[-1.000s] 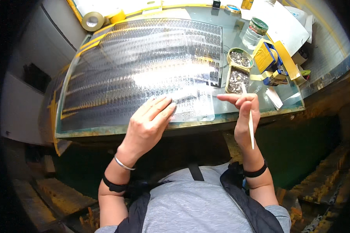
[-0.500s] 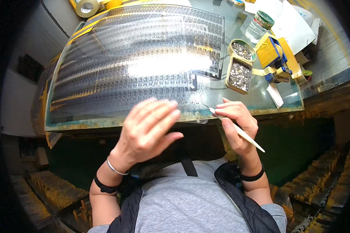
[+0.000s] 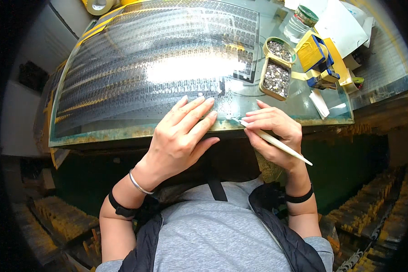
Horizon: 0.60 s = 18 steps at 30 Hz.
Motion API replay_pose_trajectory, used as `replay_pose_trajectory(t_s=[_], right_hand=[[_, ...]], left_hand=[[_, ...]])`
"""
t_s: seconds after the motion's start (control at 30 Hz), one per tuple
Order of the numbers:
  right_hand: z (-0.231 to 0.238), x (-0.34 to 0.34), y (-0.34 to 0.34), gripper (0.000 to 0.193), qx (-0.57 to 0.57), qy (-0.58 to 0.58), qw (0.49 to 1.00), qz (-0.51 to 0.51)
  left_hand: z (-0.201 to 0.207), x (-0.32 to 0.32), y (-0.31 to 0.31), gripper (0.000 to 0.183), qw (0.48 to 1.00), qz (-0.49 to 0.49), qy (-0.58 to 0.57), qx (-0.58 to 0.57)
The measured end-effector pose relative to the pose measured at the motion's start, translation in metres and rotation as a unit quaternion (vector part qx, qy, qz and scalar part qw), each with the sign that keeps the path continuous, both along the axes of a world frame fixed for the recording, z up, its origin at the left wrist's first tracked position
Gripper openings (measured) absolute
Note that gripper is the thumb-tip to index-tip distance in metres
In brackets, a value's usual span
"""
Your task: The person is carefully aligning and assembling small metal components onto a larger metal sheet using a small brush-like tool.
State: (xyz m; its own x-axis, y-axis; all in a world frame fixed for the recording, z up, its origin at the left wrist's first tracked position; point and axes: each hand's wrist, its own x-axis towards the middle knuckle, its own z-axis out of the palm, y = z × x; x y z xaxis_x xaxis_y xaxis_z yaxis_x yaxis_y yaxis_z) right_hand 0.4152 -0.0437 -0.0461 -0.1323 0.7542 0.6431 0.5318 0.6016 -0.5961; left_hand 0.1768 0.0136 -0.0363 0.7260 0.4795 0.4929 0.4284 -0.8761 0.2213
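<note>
My left hand [image 3: 179,131] lies palm down with fingers stretched out over the near edge of a large dark patterned sheet [image 3: 122,86], which covers much of the glass tabletop [image 3: 290,113]. In my right hand [image 3: 279,129] is a slim white pen-shaped tool [image 3: 283,147], held like a pencil. Its tapered end points back toward me. The working tip sits close to the glass near the front edge, too small to make out. Fine dark specks [image 3: 229,103] are scattered just beyond both hands.
Past my right hand stands an open tin [image 3: 274,94] of small grey and white bits. A yellow and blue tape dispenser [image 3: 325,78], a folded white paper [image 3: 319,104] and a clear jar [image 3: 295,29] with a green lid are at the right. A tape roll [image 3: 98,7] lies far left.
My left hand has come down and forward onto the sheet, fingers more spread. The right hand has shifted slightly forward with the white tool still in it.
</note>
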Motion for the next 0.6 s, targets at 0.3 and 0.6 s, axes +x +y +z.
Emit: replay_pose_trajectory(t_s=[0.3,0.6], right_hand=[[0.0008,0.0015,0.0,0.018,-0.009,-0.013,1.0,0.017],[0.0007,0.0014,0.003,0.016,0.011,-0.023,1.0,0.012]], left_hand=[[0.0006,0.0018,0.0008,0.048,1.0,0.0,0.003,-0.012],[0.0019,0.0037,0.0014,0.052,1.0,0.0,0.015,-0.009]])
